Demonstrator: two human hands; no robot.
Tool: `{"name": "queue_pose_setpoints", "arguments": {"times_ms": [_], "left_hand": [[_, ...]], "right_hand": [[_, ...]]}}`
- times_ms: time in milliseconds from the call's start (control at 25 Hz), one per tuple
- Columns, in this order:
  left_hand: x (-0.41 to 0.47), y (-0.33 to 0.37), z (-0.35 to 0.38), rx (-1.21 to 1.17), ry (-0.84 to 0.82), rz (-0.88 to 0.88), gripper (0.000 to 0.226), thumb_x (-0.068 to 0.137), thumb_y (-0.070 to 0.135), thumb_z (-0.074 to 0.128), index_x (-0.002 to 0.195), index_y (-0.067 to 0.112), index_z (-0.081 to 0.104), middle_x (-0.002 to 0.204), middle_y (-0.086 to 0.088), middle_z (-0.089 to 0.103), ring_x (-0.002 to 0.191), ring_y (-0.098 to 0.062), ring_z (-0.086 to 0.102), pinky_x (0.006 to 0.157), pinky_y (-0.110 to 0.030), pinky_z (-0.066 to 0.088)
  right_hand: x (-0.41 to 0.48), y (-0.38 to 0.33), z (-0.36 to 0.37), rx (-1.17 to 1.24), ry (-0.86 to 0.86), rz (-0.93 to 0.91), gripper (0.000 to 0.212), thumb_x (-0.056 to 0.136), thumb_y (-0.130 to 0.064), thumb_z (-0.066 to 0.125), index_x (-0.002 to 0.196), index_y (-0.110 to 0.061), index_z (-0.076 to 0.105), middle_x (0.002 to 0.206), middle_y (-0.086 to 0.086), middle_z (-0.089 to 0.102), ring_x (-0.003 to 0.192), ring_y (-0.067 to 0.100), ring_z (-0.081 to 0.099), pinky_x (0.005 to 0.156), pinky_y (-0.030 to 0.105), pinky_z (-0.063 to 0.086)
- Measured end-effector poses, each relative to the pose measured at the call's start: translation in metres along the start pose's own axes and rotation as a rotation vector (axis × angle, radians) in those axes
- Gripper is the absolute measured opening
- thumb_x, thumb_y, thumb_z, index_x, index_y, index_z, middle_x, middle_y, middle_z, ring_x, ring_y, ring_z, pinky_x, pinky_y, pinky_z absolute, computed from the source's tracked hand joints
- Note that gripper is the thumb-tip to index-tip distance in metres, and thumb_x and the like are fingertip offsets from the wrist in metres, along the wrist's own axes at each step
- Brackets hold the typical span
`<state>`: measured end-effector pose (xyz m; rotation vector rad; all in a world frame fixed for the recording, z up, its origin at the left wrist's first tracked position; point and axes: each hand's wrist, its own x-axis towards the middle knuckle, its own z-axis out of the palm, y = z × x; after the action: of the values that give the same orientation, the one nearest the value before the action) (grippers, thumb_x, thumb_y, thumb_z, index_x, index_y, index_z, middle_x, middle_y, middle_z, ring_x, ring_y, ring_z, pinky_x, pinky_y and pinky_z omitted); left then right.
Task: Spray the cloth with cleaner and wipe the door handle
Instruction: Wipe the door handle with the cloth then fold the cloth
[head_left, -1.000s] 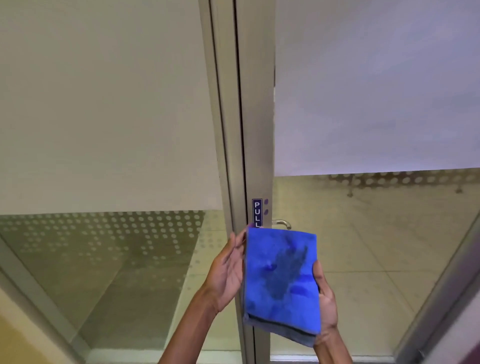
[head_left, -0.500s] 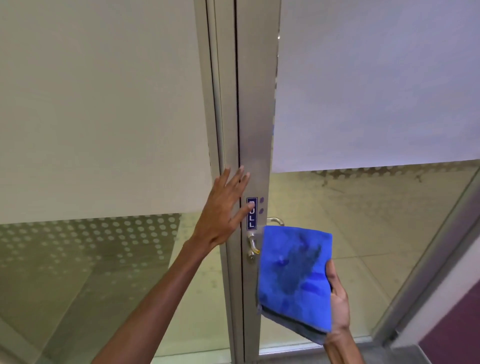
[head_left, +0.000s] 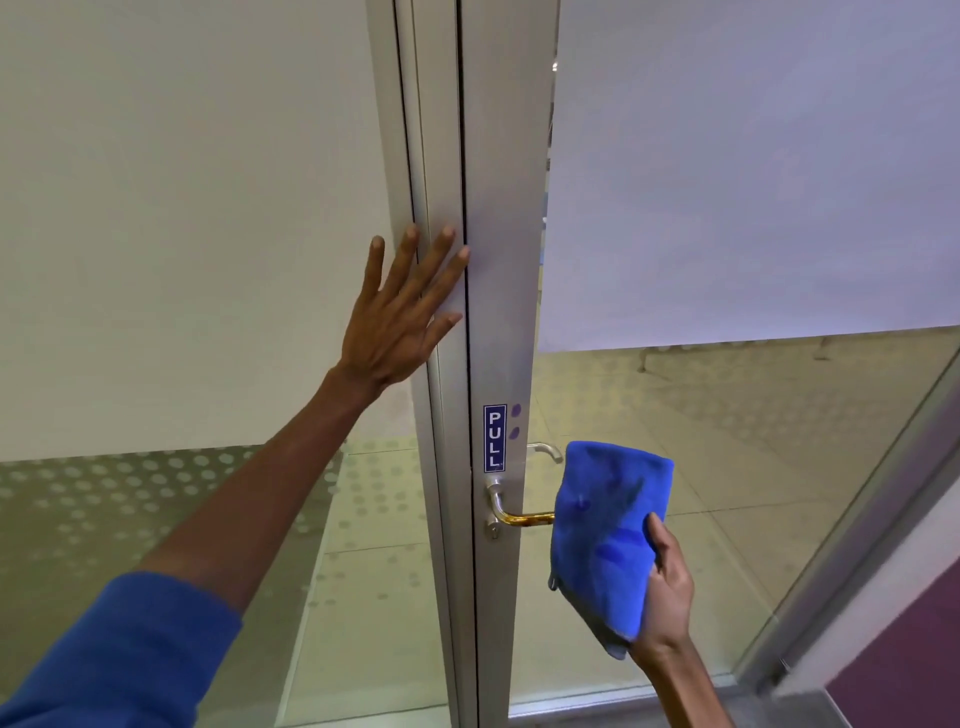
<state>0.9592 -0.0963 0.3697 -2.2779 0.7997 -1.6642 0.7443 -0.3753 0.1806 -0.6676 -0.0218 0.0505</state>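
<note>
A blue cloth (head_left: 608, 530) with darker damp patches is folded in my right hand (head_left: 667, 587), which grips it from the right side. The cloth covers the free end of the metal lever door handle (head_left: 511, 514); only the handle's neck and a brownish stretch of the bar show. My left hand (head_left: 402, 312) lies flat with fingers spread on the fixed aluminium frame (head_left: 431, 156), above and left of the handle. No spray bottle is in view.
A blue PULL sticker (head_left: 494, 439) sits on the door stile (head_left: 504, 208) just above the handle. A second handle (head_left: 545, 451) shows through the glass. Frosted glass panels stand on both sides. Another frame (head_left: 857, 525) slants at the right.
My left hand let go of the cloth and moved up onto the frame, then higher. My right hand brought the cloth right and onto the handle's end.
</note>
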Motion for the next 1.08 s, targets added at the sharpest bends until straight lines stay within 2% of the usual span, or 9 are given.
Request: {"name": "queue_pose_setpoints", "arguments": {"times_ms": [120, 240, 480, 560, 640, 680, 760, 840, 1080], "left_hand": [[0.007, -0.007, 0.012, -0.005, 0.009, 0.055, 0.068, 0.109, 0.057, 0.015, 0.164, 0.023, -0.004, 0.172, 0.0, -0.015, 0.157, -0.025, -0.022, 0.127, -0.05, -0.017], [0.009, -0.006, 0.025, 0.011, 0.024, 0.067, 0.072, 0.107, 0.063, 0.014, 0.164, 0.023, -0.003, 0.173, -0.005, 0.009, 0.156, -0.025, -0.023, 0.127, -0.05, -0.017], [0.007, -0.006, 0.036, 0.06, 0.073, 0.021, 0.081, 0.103, 0.069, 0.017, 0.164, 0.019, -0.003, 0.168, -0.009, 0.016, 0.157, -0.023, -0.021, 0.128, -0.048, -0.018], [0.008, -0.006, 0.036, 0.062, 0.081, 0.011, 0.083, 0.103, 0.07, 0.018, 0.164, 0.019, -0.004, 0.168, -0.009, 0.016, 0.157, -0.022, -0.021, 0.128, -0.047, -0.018], [0.009, -0.006, 0.037, 0.058, 0.085, 0.009, 0.083, 0.102, 0.07, 0.018, 0.164, 0.019, -0.004, 0.168, -0.009, 0.015, 0.157, -0.022, -0.021, 0.128, -0.047, -0.017], [0.009, -0.006, 0.037, 0.06, 0.088, 0.011, 0.083, 0.102, 0.07, 0.018, 0.164, 0.019, -0.003, 0.168, -0.009, 0.015, 0.157, -0.022, -0.021, 0.128, -0.047, -0.017], [0.01, -0.007, 0.035, 0.067, 0.091, 0.016, 0.083, 0.102, 0.07, 0.019, 0.164, 0.018, -0.002, 0.168, -0.009, 0.016, 0.157, -0.023, -0.02, 0.128, -0.047, -0.016], [0.01, -0.008, 0.034, 0.065, 0.085, 0.016, 0.084, 0.102, 0.07, 0.019, 0.164, 0.018, -0.002, 0.168, -0.009, 0.016, 0.157, -0.024, -0.019, 0.128, -0.048, -0.016], [0.01, -0.006, 0.033, 0.055, 0.08, 0.014, 0.084, 0.102, 0.07, 0.021, 0.164, 0.018, -0.004, 0.168, -0.009, 0.016, 0.157, -0.023, -0.02, 0.128, -0.047, -0.016]], "right_hand": [[0.014, 0.004, -0.001, -0.104, 0.11, -0.07, 0.062, 0.076, -0.055, 0.072, 0.109, -0.003, 0.073, 0.095, 0.029, 0.068, 0.07, 0.042, 0.065, 0.071, 0.048, 0.053], [0.027, 0.008, -0.002, -0.147, 0.142, -0.108, 0.064, 0.071, -0.057, 0.074, 0.101, -0.001, 0.074, 0.084, 0.029, 0.067, 0.063, 0.04, 0.062, 0.067, 0.044, 0.051], [0.048, 0.019, -0.001, -0.238, 0.223, -0.199, 0.05, 0.081, -0.051, 0.061, 0.097, -0.006, 0.073, 0.08, 0.021, 0.064, 0.067, 0.035, 0.056, 0.061, 0.035, 0.05], [0.059, 0.028, 0.005, -0.407, 0.326, -0.267, 0.069, 0.08, -0.061, 0.058, 0.115, -0.001, 0.063, 0.097, 0.017, 0.059, 0.085, 0.033, 0.052, 0.073, 0.042, 0.048], [0.073, 0.039, 0.017, -0.632, 0.358, -0.434, 0.07, 0.088, -0.065, 0.05, 0.13, -0.01, 0.053, 0.122, 0.007, 0.052, 0.113, 0.026, 0.047, 0.098, 0.049, 0.04], [0.082, 0.044, 0.026, -0.756, 0.325, -0.523, 0.061, 0.095, -0.059, 0.045, 0.139, -0.017, 0.047, 0.137, 0.002, 0.049, 0.128, 0.023, 0.043, 0.11, 0.043, 0.033], [0.106, 0.05, 0.044, -1.007, 0.175, -0.652, 0.057, 0.104, -0.035, 0.034, 0.16, -0.037, 0.02, 0.168, -0.011, 0.021, 0.156, 0.016, 0.014, 0.126, 0.03, 0.006], [0.132, 0.053, 0.052, -1.205, 0.042, -0.691, 0.064, 0.104, -0.026, 0.03, 0.159, -0.044, 0.002, 0.17, -0.014, 0.0, 0.157, 0.016, -0.003, 0.126, 0.029, -0.007], [0.17, 0.05, 0.024, -1.868, -0.117, -0.759, 0.062, 0.106, -0.031, 0.025, 0.16, -0.028, -0.006, 0.169, -0.01, -0.011, 0.157, 0.015, -0.009, 0.126, 0.037, -0.009]]}}
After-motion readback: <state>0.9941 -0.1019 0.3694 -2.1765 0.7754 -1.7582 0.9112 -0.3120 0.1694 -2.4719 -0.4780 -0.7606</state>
